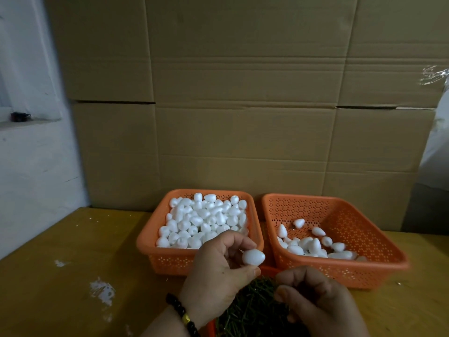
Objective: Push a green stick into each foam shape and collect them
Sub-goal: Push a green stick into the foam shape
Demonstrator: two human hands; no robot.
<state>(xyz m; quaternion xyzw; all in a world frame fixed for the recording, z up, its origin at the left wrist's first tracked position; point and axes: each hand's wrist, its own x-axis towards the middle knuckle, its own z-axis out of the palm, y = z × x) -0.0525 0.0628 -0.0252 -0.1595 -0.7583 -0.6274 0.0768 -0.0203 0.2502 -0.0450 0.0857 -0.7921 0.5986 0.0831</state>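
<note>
My left hand [218, 271] pinches one white egg-shaped foam shape [254, 257] between thumb and fingers, just in front of the left orange basket [145, 242]. That basket is heaped with plain white foam shapes [204, 220]. The right orange basket [379, 242] holds several foam shapes [313, 244] along its near-left side. My right hand [315, 302] hovers with curled fingers over a pile of green sticks [252, 310] in a third orange container at the bottom centre. Whether its fingers hold a stick is hidden.
The baskets stand on a yellow-brown table [73, 276] with white scuff marks. Flattened cardboard sheets [230, 105] form a wall directly behind the baskets. A white wall with a ledge lies to the left.
</note>
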